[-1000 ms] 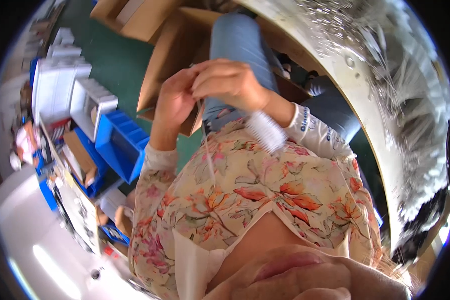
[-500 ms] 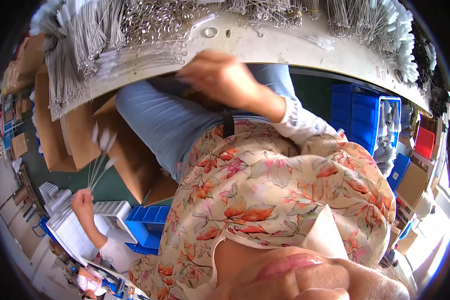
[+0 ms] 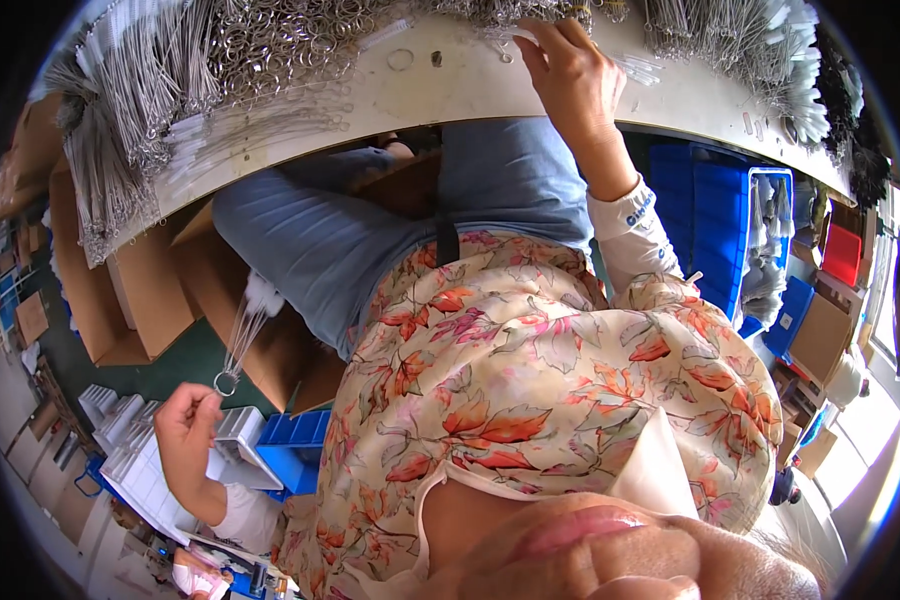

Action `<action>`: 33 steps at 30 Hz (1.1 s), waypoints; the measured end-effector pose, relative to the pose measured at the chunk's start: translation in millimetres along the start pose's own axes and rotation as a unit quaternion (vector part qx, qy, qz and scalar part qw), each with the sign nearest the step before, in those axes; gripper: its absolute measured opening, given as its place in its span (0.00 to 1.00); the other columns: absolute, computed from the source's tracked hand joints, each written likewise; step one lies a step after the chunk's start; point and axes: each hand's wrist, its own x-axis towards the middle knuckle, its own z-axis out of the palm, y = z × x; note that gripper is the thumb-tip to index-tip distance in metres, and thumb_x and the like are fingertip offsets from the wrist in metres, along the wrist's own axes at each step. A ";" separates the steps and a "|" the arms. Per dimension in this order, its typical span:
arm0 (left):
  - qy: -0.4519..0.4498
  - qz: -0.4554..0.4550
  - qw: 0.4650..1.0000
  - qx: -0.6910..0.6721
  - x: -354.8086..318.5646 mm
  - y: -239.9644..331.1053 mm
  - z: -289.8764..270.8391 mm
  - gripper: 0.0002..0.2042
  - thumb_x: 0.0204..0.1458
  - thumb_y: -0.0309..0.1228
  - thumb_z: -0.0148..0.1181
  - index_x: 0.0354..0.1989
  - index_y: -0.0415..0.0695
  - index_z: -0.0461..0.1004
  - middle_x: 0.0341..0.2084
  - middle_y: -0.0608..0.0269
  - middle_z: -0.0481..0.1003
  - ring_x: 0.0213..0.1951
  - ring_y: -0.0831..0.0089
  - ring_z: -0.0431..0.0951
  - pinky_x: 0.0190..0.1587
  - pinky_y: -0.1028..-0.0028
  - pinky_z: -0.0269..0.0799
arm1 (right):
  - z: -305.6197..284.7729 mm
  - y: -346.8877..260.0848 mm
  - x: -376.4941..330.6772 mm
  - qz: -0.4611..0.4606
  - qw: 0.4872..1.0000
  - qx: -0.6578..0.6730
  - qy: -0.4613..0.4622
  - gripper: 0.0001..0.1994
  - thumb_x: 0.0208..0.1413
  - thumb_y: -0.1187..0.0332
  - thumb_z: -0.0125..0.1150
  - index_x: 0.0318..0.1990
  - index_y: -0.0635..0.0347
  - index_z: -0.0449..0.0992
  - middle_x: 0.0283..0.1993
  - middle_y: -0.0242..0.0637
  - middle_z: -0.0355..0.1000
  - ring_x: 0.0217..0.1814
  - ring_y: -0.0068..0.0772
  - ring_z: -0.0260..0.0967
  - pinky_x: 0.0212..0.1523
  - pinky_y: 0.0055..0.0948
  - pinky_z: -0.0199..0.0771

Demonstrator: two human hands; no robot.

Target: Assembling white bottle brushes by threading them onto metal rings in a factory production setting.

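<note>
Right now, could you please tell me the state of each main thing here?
White-bristled wire brush bunch: slightly fanned
Round silver metal ring: at left hand, grip unclear
Brown cardboard box: open
Blue rectangular plastic crate: open, holding grey-white bundles
Pale tabletop: laden with metal-wire brushes

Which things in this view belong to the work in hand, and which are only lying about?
Likely in the work:
- thin silver wire brushes with white tips
- round silver ring at the left hand
- bundled silver wires on the pale table

Seemingly just lying about:
- blue open plastic crate, lower left
- white plastic crates
- red plastic bin
</note>
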 end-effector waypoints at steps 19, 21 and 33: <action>0.038 0.444 0.894 0.043 32.2 116.2 59.9 0.02 0.49 0.20 0.57 0.28 0.35 0.70 0.19 0.63 0.68 0.20 0.79 0.66 0.22 0.81 0.59 | -19.2 14.5 -6.1 0.015 0.999 0.045 -0.021 0.04 0.42 0.63 0.66 0.26 0.47 0.78 0.23 0.26 0.66 0.23 0.33 0.69 0.22 0.30 0.68; 0.043 0.456 0.888 0.046 33.4 117.2 59.9 0.02 0.49 0.20 0.57 0.28 0.35 0.70 0.19 0.63 0.68 0.20 0.79 0.66 0.22 0.81 0.59 | -36.4 4.0 3.3 0.005 0.998 0.056 -0.034 0.04 0.44 0.63 0.66 0.27 0.48 0.78 0.23 0.27 0.67 0.21 0.31 0.68 0.22 0.28 0.68; 0.061 0.445 0.892 -0.045 44.1 112.0 53.8 0.05 0.51 0.24 0.58 0.29 0.34 0.72 0.21 0.63 0.73 0.24 0.80 0.72 0.28 0.81 0.67 | -88.4 -128.2 40.3 0.045 0.611 0.691 -0.383 0.12 0.56 0.75 0.47 0.46 0.66 0.71 0.34 0.33 0.70 0.38 0.19 0.64 0.40 0.19 0.64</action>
